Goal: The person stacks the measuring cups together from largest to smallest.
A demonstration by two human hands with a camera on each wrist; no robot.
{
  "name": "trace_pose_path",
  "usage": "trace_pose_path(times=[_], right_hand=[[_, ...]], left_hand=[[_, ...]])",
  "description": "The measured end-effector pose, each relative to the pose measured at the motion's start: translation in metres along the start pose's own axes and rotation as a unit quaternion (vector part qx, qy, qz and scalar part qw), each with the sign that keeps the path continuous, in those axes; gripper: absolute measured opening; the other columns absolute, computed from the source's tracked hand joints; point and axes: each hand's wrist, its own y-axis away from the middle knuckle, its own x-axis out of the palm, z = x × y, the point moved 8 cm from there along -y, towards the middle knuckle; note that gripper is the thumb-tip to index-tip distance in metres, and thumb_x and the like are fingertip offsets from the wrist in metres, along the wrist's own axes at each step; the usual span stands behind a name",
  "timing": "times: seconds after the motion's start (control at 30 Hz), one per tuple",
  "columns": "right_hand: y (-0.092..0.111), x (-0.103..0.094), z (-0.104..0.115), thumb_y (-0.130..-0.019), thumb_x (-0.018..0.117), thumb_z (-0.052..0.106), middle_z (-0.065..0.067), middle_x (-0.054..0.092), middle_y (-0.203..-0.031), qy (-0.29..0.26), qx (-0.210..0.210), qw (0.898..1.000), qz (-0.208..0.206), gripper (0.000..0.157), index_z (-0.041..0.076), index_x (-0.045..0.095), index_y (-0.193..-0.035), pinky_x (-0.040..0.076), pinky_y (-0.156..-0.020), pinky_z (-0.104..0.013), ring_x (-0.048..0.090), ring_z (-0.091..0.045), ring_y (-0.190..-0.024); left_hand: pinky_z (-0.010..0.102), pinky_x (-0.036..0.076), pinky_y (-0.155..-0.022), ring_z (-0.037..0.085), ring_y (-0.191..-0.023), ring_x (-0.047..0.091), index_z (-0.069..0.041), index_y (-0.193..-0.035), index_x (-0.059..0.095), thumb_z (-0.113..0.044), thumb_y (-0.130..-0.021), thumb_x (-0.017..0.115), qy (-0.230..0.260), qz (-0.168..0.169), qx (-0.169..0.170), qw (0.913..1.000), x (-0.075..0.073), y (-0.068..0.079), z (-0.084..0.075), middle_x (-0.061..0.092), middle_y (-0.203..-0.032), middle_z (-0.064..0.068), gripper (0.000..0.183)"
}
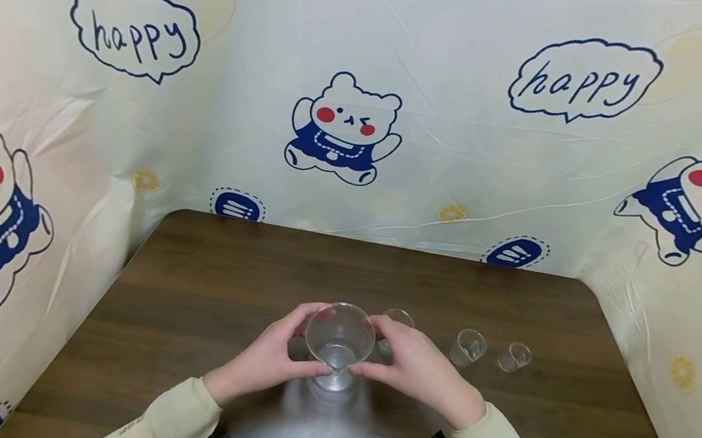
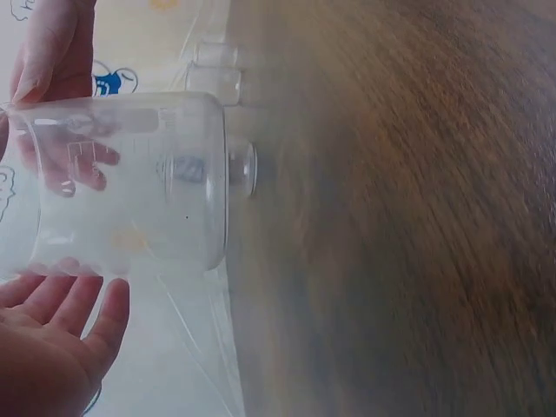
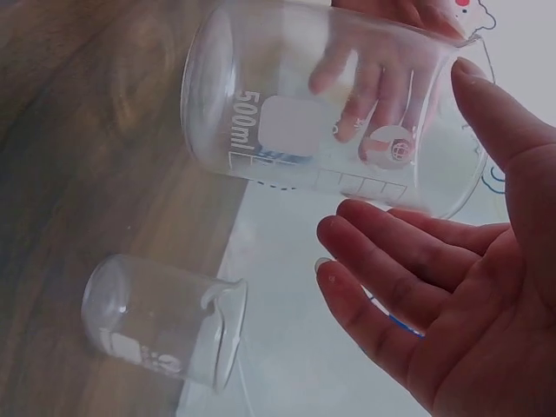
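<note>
A large clear glass beaker (image 1: 340, 341), upright, is held between both hands in front of me. My left hand (image 1: 272, 349) grips its left side, thumb near the spout and fingers around the far side. The right hand (image 1: 420, 366) grips the opposite side in the same way, its thumb also close to the spout. White print reading 500ml and a graduated scale show on the beaker (image 3: 287, 122) in the right wrist view. Only clear glass shows inside it. Close behind the right hand stands a smaller beaker (image 3: 165, 321), partly hidden by that hand in the head view.
Two smaller glass beakers, one medium (image 1: 467, 348) and one little (image 1: 514, 358), stand farther right on the dark wooden table (image 1: 233, 254). A pale curtain (image 1: 446, 150) with printed bears surrounds the table at the back and sides.
</note>
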Motion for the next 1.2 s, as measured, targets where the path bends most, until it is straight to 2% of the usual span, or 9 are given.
trace_pose_path(times=[0.1,0.3,0.37,0.47,0.53,0.67,0.9,1.0,1.2], right_hand=[[0.007,-0.001,-0.003,-0.075,0.064,0.063,0.010,0.063,-0.106,0.003,0.011,1.000,-0.004,0.065,0.019,0.054,-0.120,0.051,-0.080,-0.028,0.059,-0.005,-0.096],[0.018,-0.005,-0.007,-0.072,0.069,0.060,0.007,0.064,-0.105,-0.007,0.021,1.000,-0.015,0.066,0.017,0.054,-0.119,0.051,-0.081,-0.029,0.060,-0.007,-0.095],[0.021,-0.006,-0.009,-0.071,0.070,0.060,0.006,0.064,-0.106,-0.009,0.021,1.000,-0.020,0.067,0.016,0.054,-0.120,0.051,-0.081,-0.030,0.061,-0.008,-0.095],[0.026,-0.006,-0.011,-0.071,0.071,0.058,0.005,0.064,-0.108,-0.012,0.019,0.999,-0.023,0.069,0.015,0.054,-0.122,0.051,-0.082,-0.030,0.061,-0.009,-0.096],[0.029,-0.006,-0.012,-0.071,0.072,0.057,0.008,0.063,-0.111,-0.013,0.022,0.999,-0.023,0.069,0.018,0.053,-0.124,0.050,-0.083,-0.029,0.060,-0.005,-0.098],[0.034,-0.005,-0.014,-0.070,0.075,0.052,0.013,0.060,-0.113,-0.016,0.019,0.999,-0.026,0.068,0.020,0.052,-0.125,0.050,-0.084,-0.029,0.058,-0.003,-0.099],[0.043,-0.002,-0.021,-0.070,0.078,0.048,0.005,0.062,-0.115,-0.005,0.022,0.999,-0.026,0.070,0.016,0.051,-0.127,0.051,-0.083,-0.032,0.059,-0.006,-0.099],[0.046,0.001,-0.024,-0.070,0.077,0.050,0.004,0.062,-0.115,-0.006,0.024,0.999,-0.025,0.070,0.016,0.051,-0.125,0.051,-0.083,-0.031,0.059,-0.005,-0.099],[0.050,0.003,-0.025,-0.071,0.076,0.051,0.004,0.061,-0.114,-0.019,0.012,0.999,-0.032,0.070,0.015,0.051,-0.125,0.051,-0.083,-0.030,0.059,-0.004,-0.098]], left_hand=[[0.037,0.047,-0.091,0.014,-0.121,0.047,-0.021,-0.138,0.039,-0.037,-0.071,0.081,0.005,0.009,-0.005,0.9999,0.005,-0.001,-0.005,0.048,-0.135,-0.005,0.080],[0.034,0.045,-0.092,0.024,-0.121,0.048,-0.006,-0.137,0.040,-0.020,-0.071,0.082,0.018,0.031,-0.012,0.9993,0.007,-0.002,-0.038,0.049,-0.135,0.009,0.079],[0.031,0.045,-0.092,0.023,-0.119,0.049,-0.007,-0.137,0.040,-0.021,-0.071,0.083,0.017,0.032,-0.008,0.9993,0.011,-0.002,-0.036,0.050,-0.134,0.008,0.080],[0.031,0.046,-0.091,0.022,-0.118,0.049,-0.012,-0.137,0.040,-0.027,-0.070,0.083,0.013,0.030,0.003,0.9995,0.020,-0.003,-0.022,0.050,-0.134,0.003,0.081],[0.031,0.046,-0.090,0.017,-0.117,0.049,-0.018,-0.137,0.039,-0.034,-0.070,0.082,0.009,0.031,0.008,0.9994,0.025,-0.003,-0.013,0.050,-0.134,-0.003,0.082],[0.030,0.047,-0.089,0.013,-0.116,0.050,-0.023,-0.137,0.038,-0.044,-0.070,0.079,0.001,0.037,0.019,0.9991,0.031,-0.004,-0.011,0.049,-0.134,-0.006,0.081],[0.029,0.046,-0.089,0.020,-0.115,0.052,-0.019,-0.137,0.039,-0.039,-0.070,0.081,0.006,0.044,0.017,0.9989,0.040,-0.003,-0.015,0.050,-0.134,0.000,0.081],[0.030,0.046,-0.089,0.024,-0.112,0.053,-0.013,-0.136,0.040,-0.030,-0.070,0.083,0.011,0.044,0.015,0.9989,0.041,-0.002,-0.023,0.051,-0.133,0.005,0.080],[0.040,0.047,-0.088,0.031,-0.105,0.056,-0.005,-0.135,0.041,-0.018,-0.070,0.083,0.025,0.054,0.004,0.9982,0.040,-0.001,-0.041,0.052,-0.130,0.012,0.079]])
